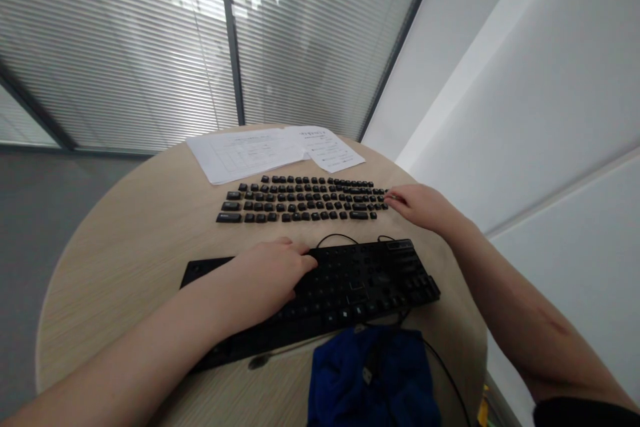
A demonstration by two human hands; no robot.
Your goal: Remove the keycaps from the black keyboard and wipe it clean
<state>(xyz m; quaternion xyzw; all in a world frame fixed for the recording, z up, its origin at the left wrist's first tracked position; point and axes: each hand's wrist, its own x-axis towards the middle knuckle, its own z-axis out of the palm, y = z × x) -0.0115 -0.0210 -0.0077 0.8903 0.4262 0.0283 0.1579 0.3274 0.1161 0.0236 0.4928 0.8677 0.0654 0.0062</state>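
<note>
A black keyboard base (370,280) with its keycaps removed lies on the round wooden table (115,267). My left hand (273,273) rests flat on the keyboard's left half, fingers stretched out. Beyond it, several loose black keycaps (300,199) are laid out in rows on the table. My right hand (423,205) reaches to the right end of those rows, fingertips pinched at a keycap there; what they hold is too small to make out.
White printed sheets (250,152) lie at the table's far edge. A blue cloth (370,377) sits at the near edge, over the keyboard's black cable (445,367). Window blinds stand behind the table, a white wall to the right.
</note>
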